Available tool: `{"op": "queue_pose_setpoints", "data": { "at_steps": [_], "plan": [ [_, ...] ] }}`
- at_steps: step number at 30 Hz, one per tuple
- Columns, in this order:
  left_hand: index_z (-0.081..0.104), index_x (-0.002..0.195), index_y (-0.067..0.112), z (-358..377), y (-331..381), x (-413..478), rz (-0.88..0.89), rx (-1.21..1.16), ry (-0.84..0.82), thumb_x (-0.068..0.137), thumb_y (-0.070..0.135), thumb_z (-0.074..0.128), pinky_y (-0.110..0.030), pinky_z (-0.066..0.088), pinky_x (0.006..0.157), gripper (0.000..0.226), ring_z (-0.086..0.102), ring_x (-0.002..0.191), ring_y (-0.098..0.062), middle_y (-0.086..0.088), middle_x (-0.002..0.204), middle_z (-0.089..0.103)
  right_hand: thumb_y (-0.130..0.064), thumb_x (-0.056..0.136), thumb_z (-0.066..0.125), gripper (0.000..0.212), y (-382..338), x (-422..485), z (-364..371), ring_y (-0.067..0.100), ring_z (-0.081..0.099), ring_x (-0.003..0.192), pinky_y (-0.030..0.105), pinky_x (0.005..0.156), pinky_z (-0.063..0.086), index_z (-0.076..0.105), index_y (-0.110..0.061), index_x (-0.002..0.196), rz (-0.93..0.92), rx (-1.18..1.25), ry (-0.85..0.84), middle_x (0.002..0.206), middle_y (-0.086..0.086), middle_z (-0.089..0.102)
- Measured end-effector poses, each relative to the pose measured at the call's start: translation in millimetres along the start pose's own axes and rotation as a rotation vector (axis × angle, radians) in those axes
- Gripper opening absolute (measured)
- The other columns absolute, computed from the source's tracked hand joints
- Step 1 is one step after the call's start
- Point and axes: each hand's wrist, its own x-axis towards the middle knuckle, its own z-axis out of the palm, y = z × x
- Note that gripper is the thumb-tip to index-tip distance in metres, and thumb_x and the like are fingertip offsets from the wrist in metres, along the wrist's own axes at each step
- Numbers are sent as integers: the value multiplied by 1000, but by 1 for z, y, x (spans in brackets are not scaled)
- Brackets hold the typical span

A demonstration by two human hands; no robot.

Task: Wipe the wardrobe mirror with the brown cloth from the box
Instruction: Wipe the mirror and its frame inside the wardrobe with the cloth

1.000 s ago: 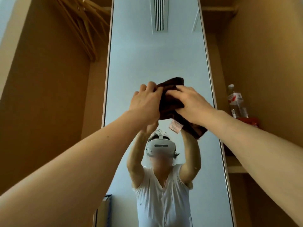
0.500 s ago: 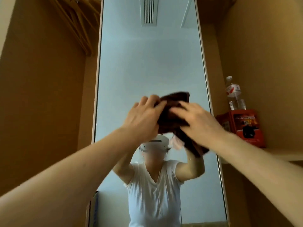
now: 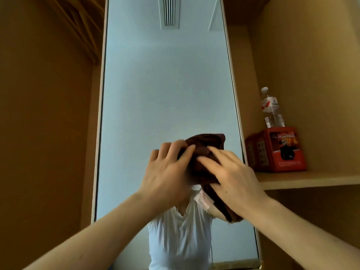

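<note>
Item: brown cloth [image 3: 202,151], bunched and pressed against the wardrobe mirror [image 3: 165,84] in its lower half, near the right edge. One end trails below the right palm, with a pale label [image 3: 202,199] showing. Handling, as judged: light, soft and limp, apt to bunch and slip, so best held under broad flat fingers across the wad, not by a pinched corner. The glass is judged smooth and breakable, so moderate pressure only. Left hand [image 3: 167,172]: arm reaching forward and up, fingers spread and nearly straight over the cloth's left side, pressing without clasping. Right hand [image 3: 231,178]: same reach, fingers extended across the cloth's middle, palm bearing on the lower fold, thumb hidden. Adjacent: red box [image 3: 280,151] and bottle [image 3: 271,108] on a shelf [image 3: 311,179].
</note>
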Motion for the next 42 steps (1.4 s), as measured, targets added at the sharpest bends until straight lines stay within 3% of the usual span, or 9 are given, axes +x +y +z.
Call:
{"op": "queue_pose_setpoints", "data": {
  "at_steps": [4, 8, 15, 19, 23, 29, 34, 39, 42],
  "plan": [
    [49, 135, 14, -9, -10, 32, 15, 90, -46, 60, 22, 63, -41, 43, 77, 77, 49, 103, -36, -10, 126, 49, -7, 69, 75, 59, 17, 32, -12, 35, 57, 108, 45, 73, 54, 59, -18, 125, -18, -54, 2, 120, 11, 61],
    [31, 145, 24, -26, -7, 100, -120, 87, -43, 78, 19, 58, -38, 31, 96, 73, 33, 122, -29, -3, 141, 31, -18, 88, 56, 47, 46, 93, -28, 29, 49, 113, 40, 81, 48, 50, -33, 132, 86, -51, 29, 126, 0, 56],
    [40, 141, 21, -7, 7, 62, -10, 77, 1, 66, 20, 66, -40, 36, 90, 79, 39, 115, -31, -5, 135, 40, -12, 81, 65, 56, 29, 41, -19, 28, 51, 113, 39, 82, 48, 51, -27, 132, 119, -45, 66, 127, 3, 55],
    [51, 134, 15, 8, 11, 36, 140, 89, -1, 61, 29, 69, -42, 45, 80, 77, 48, 104, -31, -8, 126, 50, -16, 68, 80, 64, 29, -3, -13, 33, 57, 107, 40, 65, 56, 56, -16, 127, 28, -114, -11, 119, 12, 60],
    [33, 145, 25, -8, 7, 97, 33, 113, -16, 72, 20, 60, -42, 35, 91, 78, 37, 119, -32, -4, 140, 36, -19, 87, 60, 57, 59, 56, -26, 28, 45, 117, 42, 83, 48, 38, -26, 139, 96, -143, 45, 131, 5, 50],
    [31, 143, 30, -20, 6, 154, -77, 70, -64, 77, 12, 57, -39, 27, 100, 73, 27, 127, -27, 1, 144, 28, -22, 89, 56, 50, 71, 111, -41, 33, 52, 107, 37, 76, 42, 40, -27, 136, 189, -167, 27, 120, 6, 59],
    [32, 145, 28, -1, 18, 100, 26, 20, -11, 72, 14, 60, -39, 28, 98, 79, 29, 125, -28, 1, 144, 31, -23, 86, 63, 52, 44, 47, -26, 28, 50, 105, 36, 80, 45, 42, -24, 134, 234, -108, 67, 120, 5, 56],
    [47, 136, 17, 30, 41, 1, 217, -18, -28, 58, 21, 75, -44, 43, 88, 83, 44, 113, -32, -9, 132, 47, -24, 59, 84, 62, 9, -66, -1, 30, 63, 92, 33, 61, 56, 61, -14, 116, 224, -85, -24, 108, 12, 65],
    [45, 137, 14, 33, 53, -29, 340, -26, -114, 58, 16, 70, -43, 48, 88, 83, 48, 115, -31, -8, 133, 45, -30, 60, 81, 63, 6, -101, 1, 27, 64, 92, 30, 60, 59, 56, -16, 116, 179, -68, -131, 109, 11, 64]
  ]
}}
